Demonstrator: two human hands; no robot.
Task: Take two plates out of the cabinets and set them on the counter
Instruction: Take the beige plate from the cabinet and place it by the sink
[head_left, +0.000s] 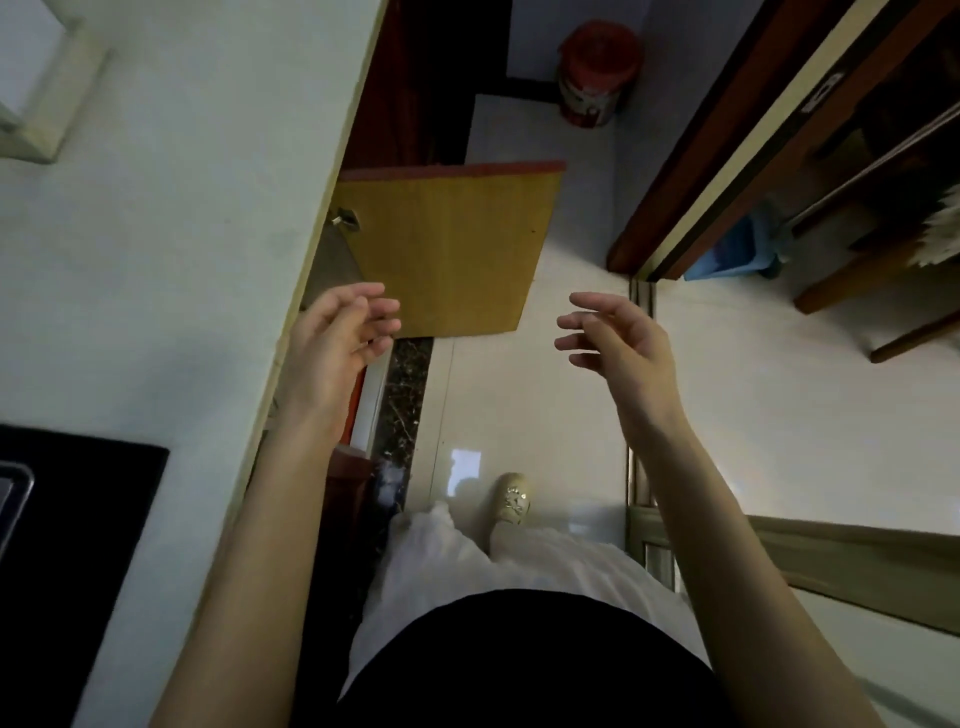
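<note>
From the head view, the person stands beside the pale surface that runs along their left side, looking down at their own arms. The left hand is raised just past the surface's edge, in front of the lower corner of an open cabinet door; its grip is loose, fingers relaxed and slightly bent, holding nothing. The right hand is lifted at about the same height over the pale floor, well apart from the left, its grip also slack, fingers spread and gently curved around nothing. The two palms face one another.

The cabinet door, yellow wood on its inner face, swings out from below the surface over the floor. No plate shows anywhere in this view; the cabinet's inside is hidden under the surface. A red bin stands on the floor far ahead. A dark hob lies on the surface near the person. One light slipper shows below.
</note>
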